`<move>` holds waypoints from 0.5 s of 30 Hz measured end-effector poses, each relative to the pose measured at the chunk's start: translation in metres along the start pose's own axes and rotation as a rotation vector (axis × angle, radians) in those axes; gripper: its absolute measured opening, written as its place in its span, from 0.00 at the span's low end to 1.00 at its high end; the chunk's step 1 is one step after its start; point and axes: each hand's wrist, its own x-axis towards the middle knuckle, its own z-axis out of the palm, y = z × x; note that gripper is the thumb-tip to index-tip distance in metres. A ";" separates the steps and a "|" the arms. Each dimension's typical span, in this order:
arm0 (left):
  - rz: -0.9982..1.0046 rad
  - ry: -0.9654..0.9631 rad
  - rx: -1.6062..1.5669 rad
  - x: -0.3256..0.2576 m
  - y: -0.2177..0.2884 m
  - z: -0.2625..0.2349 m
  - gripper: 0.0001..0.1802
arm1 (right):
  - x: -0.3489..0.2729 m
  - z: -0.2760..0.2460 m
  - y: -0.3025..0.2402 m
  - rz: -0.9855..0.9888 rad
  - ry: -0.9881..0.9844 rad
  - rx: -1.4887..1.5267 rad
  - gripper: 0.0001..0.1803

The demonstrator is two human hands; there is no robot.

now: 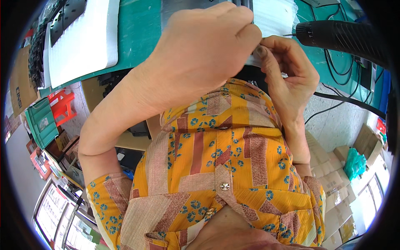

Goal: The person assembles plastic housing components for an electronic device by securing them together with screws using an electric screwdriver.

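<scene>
Above the green work table [139, 25], my left hand [208, 48] is closed, with its back toward me and its fingers curled out of sight. My right hand [291, 66] meets it at the fingertips, thumb and forefinger pinched together. Whatever the two hands grip is too small or hidden to make out. A pale, shiny edge shows just below their meeting point. Partly covered by my left hand lies a dark flat panel [177, 8]. A black electric screwdriver [333, 35] reaches in from the right, its thin bit close to my right hand.
White foam sheets lie beyond my hands [275, 18] and at the left [89, 41], the latter beside dark parts. Black cables [343, 71] loop at the right. A red stool [62, 106] and green crate [41, 121] stand left. Cardboard [329, 179] lies on the right floor.
</scene>
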 end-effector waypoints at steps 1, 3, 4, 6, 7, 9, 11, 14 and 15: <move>-0.013 -0.005 -0.038 0.000 0.000 -0.005 0.05 | -0.001 0.000 -0.002 0.007 0.005 0.004 0.07; -0.029 -0.013 -0.078 -0.004 -0.003 -0.003 0.08 | -0.001 0.000 -0.002 0.014 0.006 0.013 0.07; 0.012 0.104 -0.078 -0.010 -0.006 0.006 0.12 | -0.001 -0.001 -0.002 0.014 0.008 0.020 0.07; 0.052 0.222 -0.081 -0.017 -0.010 0.017 0.16 | -0.001 -0.002 -0.002 -0.006 -0.005 -0.017 0.08; 0.066 0.268 -0.079 -0.020 -0.011 0.019 0.16 | 0.000 -0.002 -0.003 -0.027 -0.017 -0.052 0.08; 0.079 0.317 -0.079 -0.027 -0.013 0.027 0.16 | -0.001 -0.003 -0.002 -0.029 -0.024 -0.044 0.07; 0.117 0.446 -0.025 -0.035 -0.015 0.038 0.16 | -0.001 -0.005 -0.002 -0.036 -0.031 -0.037 0.07; 0.170 0.516 -0.006 -0.036 -0.012 0.046 0.16 | -0.006 -0.009 -0.004 -0.074 -0.023 0.026 0.07; 0.169 0.524 -0.007 -0.037 -0.012 0.048 0.16 | -0.007 -0.010 -0.005 -0.077 0.014 0.051 0.07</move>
